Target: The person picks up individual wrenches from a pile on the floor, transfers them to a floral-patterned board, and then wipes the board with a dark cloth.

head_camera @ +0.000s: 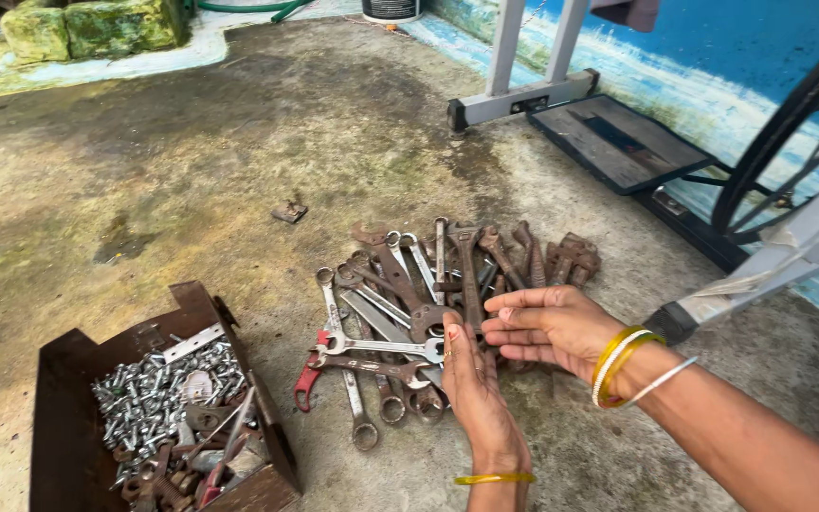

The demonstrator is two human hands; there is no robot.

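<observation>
both hands hover over the pile of wrenches (428,303) on the concrete floor (191,171). the left hand (471,384) stands edge-on, fingers straight and together, its fingertips at the pile's near edge, covering some wrench ends. the right hand (547,327) lies flat, fingers extended and close together, hiding the wrenches beneath it. neither hand grips anything. whether they touch the metal is hard to tell. to the left, a rusty metal box (68,417) of bolts, cut off by the bottom edge. a wheel (789,123) is cut off at right.
</observation>
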